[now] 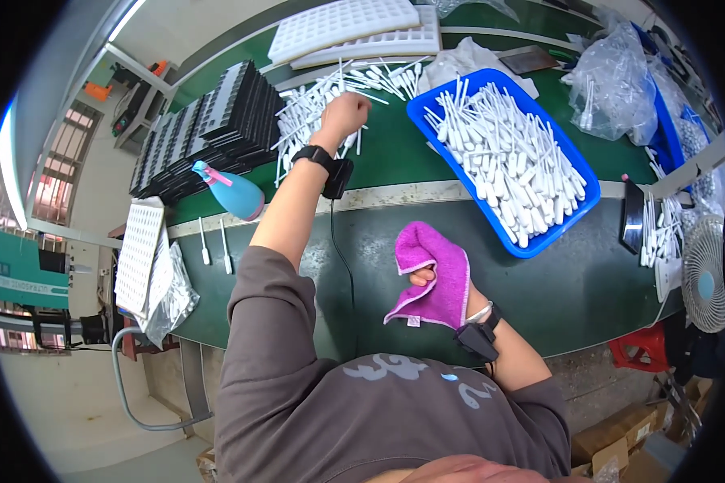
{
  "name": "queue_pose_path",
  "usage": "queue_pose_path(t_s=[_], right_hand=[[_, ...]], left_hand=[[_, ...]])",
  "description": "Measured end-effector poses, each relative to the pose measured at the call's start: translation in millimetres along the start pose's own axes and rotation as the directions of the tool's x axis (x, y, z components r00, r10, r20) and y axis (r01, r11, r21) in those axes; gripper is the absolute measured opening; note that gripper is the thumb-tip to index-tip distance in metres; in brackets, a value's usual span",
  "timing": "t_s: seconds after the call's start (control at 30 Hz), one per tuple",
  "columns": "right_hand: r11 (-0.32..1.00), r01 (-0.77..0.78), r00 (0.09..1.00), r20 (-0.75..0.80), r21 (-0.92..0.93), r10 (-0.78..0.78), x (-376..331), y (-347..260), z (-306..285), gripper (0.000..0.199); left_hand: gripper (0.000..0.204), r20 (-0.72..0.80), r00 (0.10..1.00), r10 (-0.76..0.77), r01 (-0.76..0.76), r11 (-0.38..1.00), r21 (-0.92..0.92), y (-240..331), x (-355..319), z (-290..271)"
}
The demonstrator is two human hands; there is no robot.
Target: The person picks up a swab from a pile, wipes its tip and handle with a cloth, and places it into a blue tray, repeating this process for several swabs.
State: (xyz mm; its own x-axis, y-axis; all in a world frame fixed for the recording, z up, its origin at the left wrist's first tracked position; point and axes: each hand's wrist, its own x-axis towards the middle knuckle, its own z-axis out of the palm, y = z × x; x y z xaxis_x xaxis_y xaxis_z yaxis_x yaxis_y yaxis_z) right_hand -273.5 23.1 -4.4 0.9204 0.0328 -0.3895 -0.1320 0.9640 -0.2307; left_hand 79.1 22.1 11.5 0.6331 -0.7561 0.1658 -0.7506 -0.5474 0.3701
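Note:
My left hand (345, 115) reaches far out over the green bench (395, 153) and closes its fingers into a loose pile of white plastic sticks (314, 101); a grasped stick cannot be made out. My right hand (427, 278) stays near my body, mostly wrapped in a magenta cloth (435, 270) that it grips. Both wrists carry black bands with small black units. A blue tray (576, 173), right of the left hand, is filled with several more white sticks.
Black trays (210, 121) are stacked at the left, a blue spray bottle (234, 193) with a pink trigger in front of them. White grid trays (354, 28) lie at the back. Clear bags (612, 76) of sticks sit far right, a small fan (704, 274) at the right edge.

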Motion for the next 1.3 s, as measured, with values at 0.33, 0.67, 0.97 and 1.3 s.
queue_pose_path(t_s=[0.33, 0.67, 0.97, 1.3], right_hand=[[0.999, 0.031, 0.997, 0.073, -0.037, -0.029, -1.0, 2.0, 1.0, 0.027], [0.996, 0.033, 0.999, 0.020, -0.086, -0.032, 6.6, 2.0, -13.8, 0.032], [0.927, 0.116, 0.993, 0.070, -0.356, -0.097, 9.4, 16.2, -17.5, 0.028], [0.965, 0.156, 0.964, 0.247, -0.211, -0.102, 13.0, 16.5, -26.1, 0.021]], left_hand=[[0.019, -0.122, 0.955, 0.270, -0.189, 0.871, 0.453, -11.5, -33.4, 15.9], [0.026, 0.101, 0.954, -0.282, 0.159, 0.193, -0.968, 62.6, -127.4, -32.8], [0.029, 0.256, 0.930, -0.262, 0.254, -0.043, -0.966, 92.6, -208.4, -10.4], [0.020, 0.240, 0.930, -0.278, 0.284, 0.131, -0.950, 94.1, -236.1, 17.4]])
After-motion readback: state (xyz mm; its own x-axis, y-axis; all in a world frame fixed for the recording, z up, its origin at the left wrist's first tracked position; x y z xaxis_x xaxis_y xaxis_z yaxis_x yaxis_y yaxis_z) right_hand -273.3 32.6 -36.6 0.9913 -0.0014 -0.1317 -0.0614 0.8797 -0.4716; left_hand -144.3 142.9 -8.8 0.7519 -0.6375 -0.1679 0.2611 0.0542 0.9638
